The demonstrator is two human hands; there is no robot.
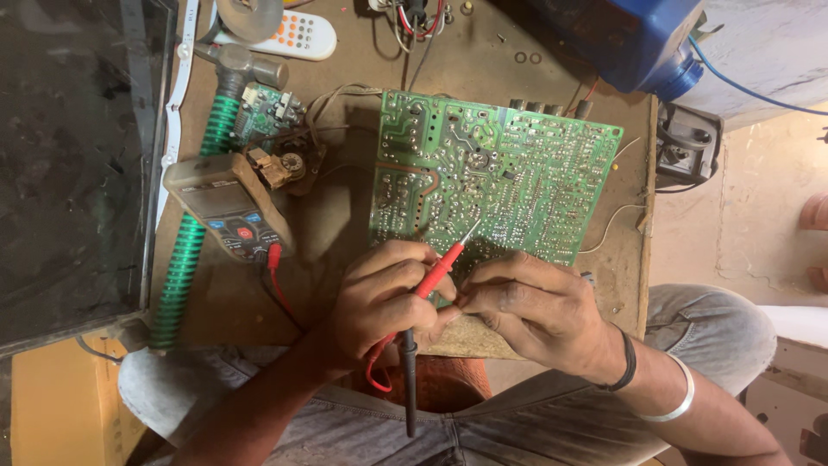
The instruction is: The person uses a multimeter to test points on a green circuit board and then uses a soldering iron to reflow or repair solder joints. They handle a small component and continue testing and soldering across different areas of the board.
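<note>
A large green circuit board (509, 168) lies solder side up on a brown worktable (483, 60). My left hand (384, 298) grips a red test probe (442, 267) whose metal tip rests on the board's near edge. A black probe (409, 380) also hangs down from that hand's grip. My right hand (535, 311) sits at the board's near edge, fingertips pinched next to the red probe; what it pinches is hidden. A multimeter (226, 203) lies to the left, with a red lead (276, 276) plugged in.
A smaller green circuit board (267, 110) and a green ribbed hose (185, 259) lie beside the multimeter. A white remote control (293, 36) is at the back. A dark screen panel (73, 164) fills the left. A blue container (634, 39) stands at the back right.
</note>
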